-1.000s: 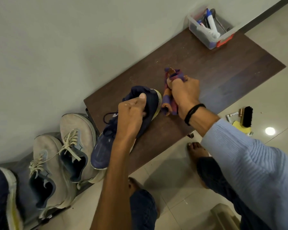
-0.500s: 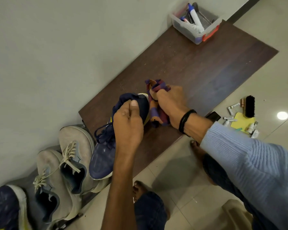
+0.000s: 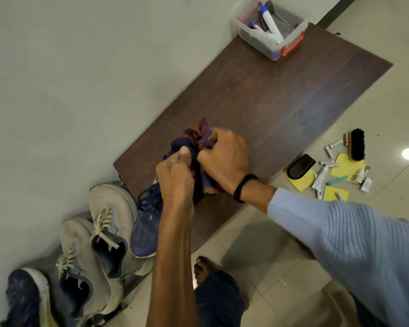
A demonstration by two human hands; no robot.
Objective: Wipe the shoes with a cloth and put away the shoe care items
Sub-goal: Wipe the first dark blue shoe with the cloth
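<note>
A navy blue shoe [image 3: 147, 223] lies on the near left end of a dark wooden bench [image 3: 269, 95]. My left hand [image 3: 175, 182] grips its heel end, thumb on top. My right hand [image 3: 224, 161] holds a bunched purple and orange cloth [image 3: 204, 135] and presses it against the shoe's heel. Part of the cloth is hidden under my right hand. Loose shoe care items lie on the floor to the right: a black brush [image 3: 357, 143], a black applicator [image 3: 301, 165], yellow cloths [image 3: 347, 165] and small tubes [image 3: 320, 179].
A clear plastic box [image 3: 291, 41] with an orange latch holds bottles at the bench's far end by the wall. Two grey sneakers [image 3: 99, 237] and another navy shoe [image 3: 24, 298] sit on a lower shelf at left. My bare foot [image 3: 204, 267] stands on the tiled floor.
My right hand moved the cloth left, from beside the shoe onto its heel. My left hand kept hold of the shoe. The view shifted so the floor items show more.
</note>
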